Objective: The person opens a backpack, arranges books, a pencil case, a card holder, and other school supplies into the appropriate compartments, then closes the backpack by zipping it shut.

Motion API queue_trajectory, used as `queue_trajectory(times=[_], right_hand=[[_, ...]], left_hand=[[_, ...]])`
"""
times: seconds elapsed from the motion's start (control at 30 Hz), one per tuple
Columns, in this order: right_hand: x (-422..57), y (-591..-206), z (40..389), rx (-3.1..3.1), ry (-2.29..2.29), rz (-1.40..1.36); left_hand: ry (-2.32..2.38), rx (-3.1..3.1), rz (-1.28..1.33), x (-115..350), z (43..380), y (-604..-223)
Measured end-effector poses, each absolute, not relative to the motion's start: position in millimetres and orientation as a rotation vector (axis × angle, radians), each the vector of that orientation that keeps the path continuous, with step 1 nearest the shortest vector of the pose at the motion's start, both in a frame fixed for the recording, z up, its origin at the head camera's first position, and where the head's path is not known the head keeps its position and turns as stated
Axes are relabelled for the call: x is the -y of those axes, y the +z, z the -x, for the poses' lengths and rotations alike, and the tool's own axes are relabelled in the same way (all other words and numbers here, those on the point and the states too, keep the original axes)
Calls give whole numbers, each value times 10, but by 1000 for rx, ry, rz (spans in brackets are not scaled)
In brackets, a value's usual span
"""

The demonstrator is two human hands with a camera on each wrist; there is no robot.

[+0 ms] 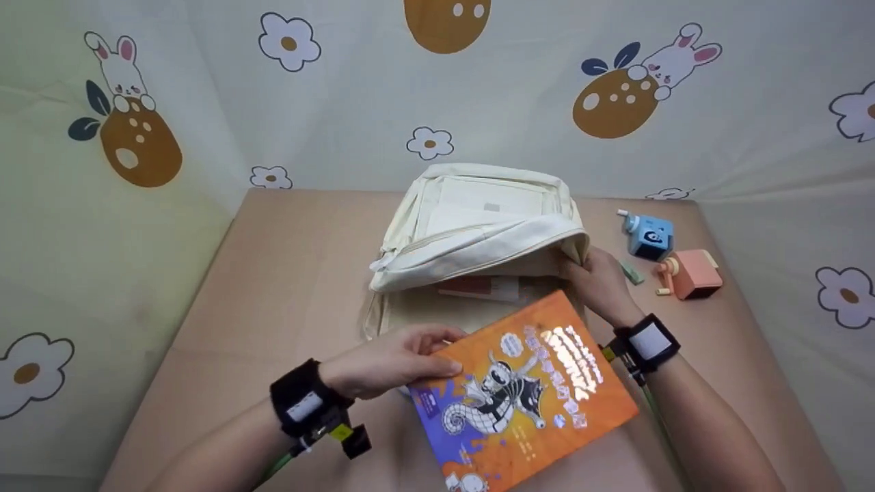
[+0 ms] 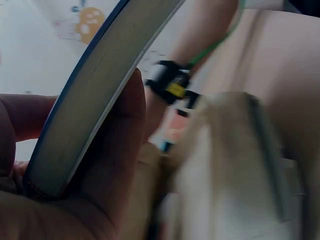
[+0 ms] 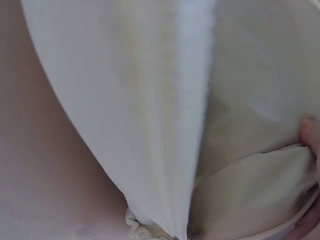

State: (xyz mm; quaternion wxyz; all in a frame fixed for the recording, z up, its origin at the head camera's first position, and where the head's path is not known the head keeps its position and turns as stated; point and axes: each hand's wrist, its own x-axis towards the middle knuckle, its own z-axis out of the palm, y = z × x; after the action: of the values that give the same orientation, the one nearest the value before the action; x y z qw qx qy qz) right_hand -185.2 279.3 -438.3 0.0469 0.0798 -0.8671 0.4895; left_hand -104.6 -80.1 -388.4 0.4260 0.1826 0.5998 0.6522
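My left hand [image 1: 396, 362] holds an orange and purple book [image 1: 519, 403] by its left edge, thumb on the cover. The cover carries a drawn seahorse-like figure, and the book is tilted in front of the bag. In the left wrist view the page edges [image 2: 100, 95] show between thumb and fingers. Behind it lies a cream backpack [image 1: 472, 249] with its zipped mouth parted. My right hand [image 1: 605, 287] grips the right side of the raised flap, its fingertips partly hidden by the fabric. A pink and white item [image 1: 482, 287] shows inside the opening.
Right of the backpack stand a blue pencil sharpener [image 1: 648, 237] with a crank and a pink one [image 1: 690, 275]. A small green piece [image 1: 632, 273] lies near them. Patterned cloth [image 1: 342, 109] hangs behind and beside the table [image 1: 294, 260].
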Motion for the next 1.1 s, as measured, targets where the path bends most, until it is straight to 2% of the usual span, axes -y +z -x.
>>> queue_trajectory(times=[0.03,0.13,0.2,0.5,0.83,1.1], right_hand=[[-2661,-4145,1717,2702,1460,-159],[-2579,-3978,1642,2777,1403,-84],[-2671,-4128,1707,2747,1435,-136],[-2773,-4372,1833,2721,1355,-138],[-2758,-4362,1840,2727,1362,-113],[-2751,-4363,1829,2709,1365,-137]], left_hand=[[1619,-1503,-436,777,1058,-3957],[1614,-1515,-348,769,1125,-4138],[1622,-1526,-276,802,1188,-4229],[1788,-1441,-10,930,1420,-4432],[1993,-1389,211,857,1601,-4493],[2072,-1301,230,799,1663,-4533]])
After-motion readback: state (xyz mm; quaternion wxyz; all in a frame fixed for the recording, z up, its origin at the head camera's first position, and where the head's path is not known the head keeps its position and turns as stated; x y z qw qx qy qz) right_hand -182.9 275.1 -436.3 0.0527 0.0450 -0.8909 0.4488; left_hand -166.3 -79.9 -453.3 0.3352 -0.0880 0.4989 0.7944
